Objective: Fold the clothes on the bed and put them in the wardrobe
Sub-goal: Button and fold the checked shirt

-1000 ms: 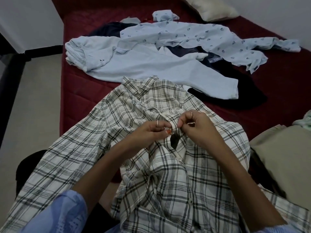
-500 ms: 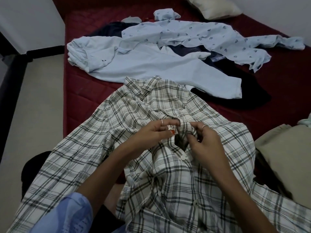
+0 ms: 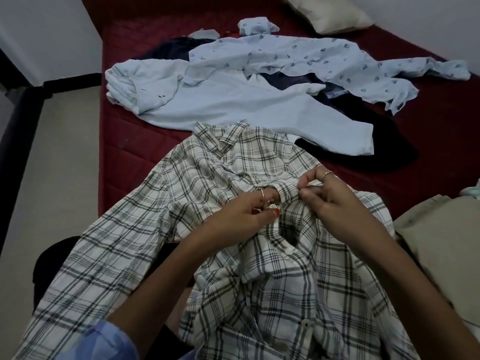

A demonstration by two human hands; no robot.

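Observation:
A white shirt with dark checks point(image 3: 207, 183) lies face up on the near part of the dark red bed point(image 3: 124, 157), collar pointing away, its lower part hanging toward me. My left hand point(image 3: 241, 216) pinches the left front edge at a white button. My right hand point(image 3: 330, 198) pinches the other front edge just right of it. Between the hands the front gapes open over a dark hole.
Farther up the bed lie a plain light-blue shirt point(image 3: 233, 100), a patterned light-blue shirt point(image 3: 311, 58) and dark garments point(image 3: 363, 152). A cream pillow point(image 3: 327, 14) sits at the head. A beige folded cloth point(image 3: 441, 242) lies at the right. Pale floor point(image 3: 52, 178) runs along the left.
My hands have drawn slightly apart along the shirt front. The right hand moved right and up with its edge; the left hand still pinches at the button.

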